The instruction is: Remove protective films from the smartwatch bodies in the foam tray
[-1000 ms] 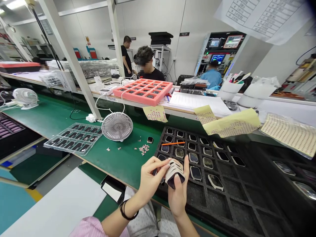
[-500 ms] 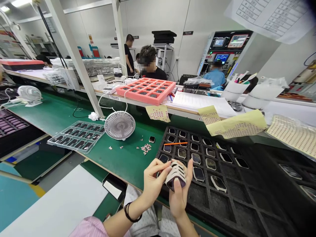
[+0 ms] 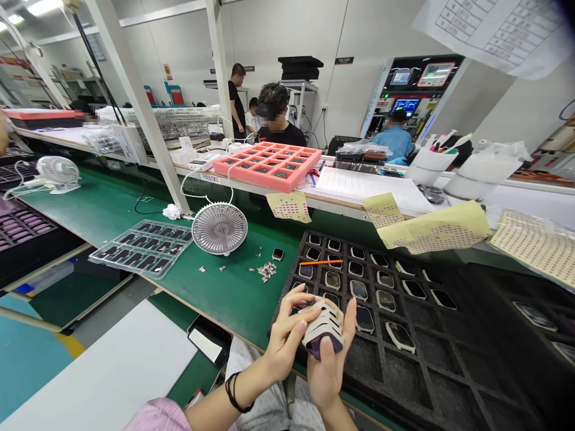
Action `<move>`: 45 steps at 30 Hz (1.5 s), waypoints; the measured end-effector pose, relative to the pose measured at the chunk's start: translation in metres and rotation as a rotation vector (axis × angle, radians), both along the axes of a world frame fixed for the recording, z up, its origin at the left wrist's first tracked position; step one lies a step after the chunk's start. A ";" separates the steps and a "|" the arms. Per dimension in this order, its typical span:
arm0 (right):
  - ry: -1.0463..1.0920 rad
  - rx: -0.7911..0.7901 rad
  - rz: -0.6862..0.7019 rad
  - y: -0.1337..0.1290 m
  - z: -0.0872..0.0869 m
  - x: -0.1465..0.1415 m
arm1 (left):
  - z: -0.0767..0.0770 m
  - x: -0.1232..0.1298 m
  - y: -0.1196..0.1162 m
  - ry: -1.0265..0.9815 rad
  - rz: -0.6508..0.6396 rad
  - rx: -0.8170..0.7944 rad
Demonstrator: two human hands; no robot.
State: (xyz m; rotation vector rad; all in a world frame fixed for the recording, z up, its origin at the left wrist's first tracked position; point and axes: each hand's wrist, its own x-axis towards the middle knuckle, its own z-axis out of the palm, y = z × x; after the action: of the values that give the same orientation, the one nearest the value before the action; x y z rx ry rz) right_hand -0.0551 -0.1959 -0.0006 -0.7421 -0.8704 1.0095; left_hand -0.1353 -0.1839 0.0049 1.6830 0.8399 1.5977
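Note:
My right hand [image 3: 329, 365] is wrapped round a dark, rounded item with pale bands [image 3: 324, 329], its thumb pressed on the dark front end. From the left, my left hand [image 3: 287, 335] touches the bands with its fingertips; whether it pinches something small is too fine to tell. Both hands are over the near left part of a black foam tray [image 3: 406, 365] that holds several watch bodies [image 3: 399, 337]. An orange stick [image 3: 321, 262] lies across the tray.
A white fan [image 3: 220, 228] stands on the green bench [image 3: 242, 302], beside a clear tray of black parts [image 3: 144, 248]. Small pieces [image 3: 266, 272] and one watch body [image 3: 278, 254] lie right of it. A shelf with a pink foam tray [image 3: 269, 179] runs behind.
Both hands and the banded item have moved slightly right and down. My left fingers have shifted further over the bands, and its index finger is more spread.

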 end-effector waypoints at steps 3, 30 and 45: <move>-0.014 -0.060 0.031 0.003 -0.003 0.001 | -0.004 -0.002 -0.001 0.028 -0.033 -0.009; 0.125 -0.212 0.087 0.020 0.019 0.015 | -0.047 -0.109 0.121 1.019 0.533 -0.614; 0.194 -0.163 0.118 0.021 0.016 0.007 | 0.021 -0.049 0.056 0.403 0.445 -0.202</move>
State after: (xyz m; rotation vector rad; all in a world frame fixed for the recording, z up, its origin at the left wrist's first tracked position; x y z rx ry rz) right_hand -0.0476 -0.1747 0.0158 -0.7221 -0.6754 1.2470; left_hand -0.1845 -0.1284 0.0258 1.7779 1.6164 1.3944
